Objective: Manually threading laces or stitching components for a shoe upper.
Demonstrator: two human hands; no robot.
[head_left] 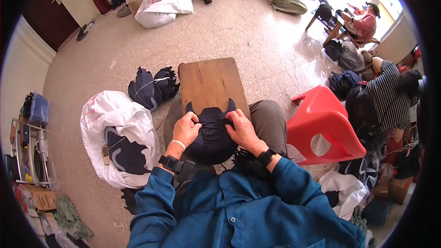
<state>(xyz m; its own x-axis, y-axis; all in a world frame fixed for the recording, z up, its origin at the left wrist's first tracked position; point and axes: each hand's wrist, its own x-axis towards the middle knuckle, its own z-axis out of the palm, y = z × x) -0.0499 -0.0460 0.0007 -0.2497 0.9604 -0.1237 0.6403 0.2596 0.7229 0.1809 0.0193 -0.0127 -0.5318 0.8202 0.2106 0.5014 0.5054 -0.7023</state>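
Observation:
A dark navy fabric piece (212,133) with light stitch lines lies across the near end of a brown wooden board (209,82) that rests on my lap. My left hand (186,128) pinches the fabric's left edge with curled fingers. My right hand (241,126) grips its right edge. Both wrists wear black bands, and the left also has a pale bracelet. The lower part of the fabric hangs over the board toward my blue shirt.
A white sack (117,133) of navy pieces with a small phone (105,155) on it lies at my left, behind it tied navy bundles (151,87). A red plastic stool (324,124) lies tipped at my right. Other people sit at the right and back.

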